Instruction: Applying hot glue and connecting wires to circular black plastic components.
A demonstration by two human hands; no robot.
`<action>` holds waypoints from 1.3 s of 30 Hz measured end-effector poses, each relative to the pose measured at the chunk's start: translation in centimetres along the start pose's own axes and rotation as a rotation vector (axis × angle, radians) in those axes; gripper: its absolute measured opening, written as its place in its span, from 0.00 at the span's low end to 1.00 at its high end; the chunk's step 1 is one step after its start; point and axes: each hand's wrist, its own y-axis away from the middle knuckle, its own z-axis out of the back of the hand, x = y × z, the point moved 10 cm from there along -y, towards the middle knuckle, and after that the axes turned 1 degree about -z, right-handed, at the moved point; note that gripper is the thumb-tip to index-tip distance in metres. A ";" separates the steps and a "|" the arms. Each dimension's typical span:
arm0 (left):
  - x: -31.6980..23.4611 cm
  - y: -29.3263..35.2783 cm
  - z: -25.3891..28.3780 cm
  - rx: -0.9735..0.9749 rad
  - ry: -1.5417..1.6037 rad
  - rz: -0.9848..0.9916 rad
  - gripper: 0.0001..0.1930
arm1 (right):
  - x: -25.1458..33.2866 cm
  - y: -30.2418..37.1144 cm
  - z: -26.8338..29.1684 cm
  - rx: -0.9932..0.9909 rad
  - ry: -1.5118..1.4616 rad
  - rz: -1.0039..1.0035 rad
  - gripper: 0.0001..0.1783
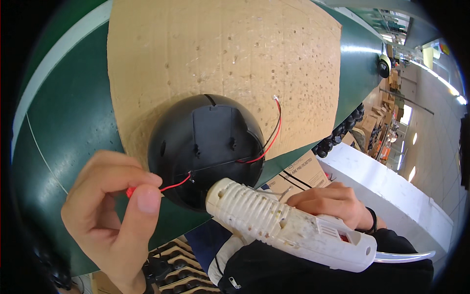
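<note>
- My left hand [107, 237] pinches the red wire [175, 185] between thumb and finger. From there it runs right and a bit up, to the black ball [208, 152].
- My right hand [335, 203] is curled tight on the white glue gun [293, 228]. Its long body slants, ribbed front up and left at the ball, clear stick [404, 257] out the back.
- The ball sits on the near edge of the cardboard [220, 49], hollow side up.

A workbench [73, 103] and piled cartons [368, 123] indicate a workshop.
</note>
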 end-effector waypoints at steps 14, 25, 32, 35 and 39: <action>-4.5 -5.7 -12.8 0.613 -0.507 -0.245 0.12 | 1.7 3.5 1.6 -0.021 0.036 -0.358 0.19; -5.0 -6.1 -12.0 0.503 -0.212 -0.335 0.08 | 1.4 3.0 1.3 -0.017 0.093 -0.354 0.16; -6.5 -5.8 -10.3 0.601 -0.456 -0.105 0.07 | 1.4 3.7 1.2 0.023 0.142 -0.366 0.15; -5.4 -4.6 -9.1 0.535 -0.380 -0.253 0.07 | 0.8 4.4 1.8 0.019 0.174 -0.437 0.15; -5.6 -2.7 -6.1 0.373 -0.289 -0.324 0.08 | 0.7 3.6 1.8 0.012 0.178 -0.420 0.15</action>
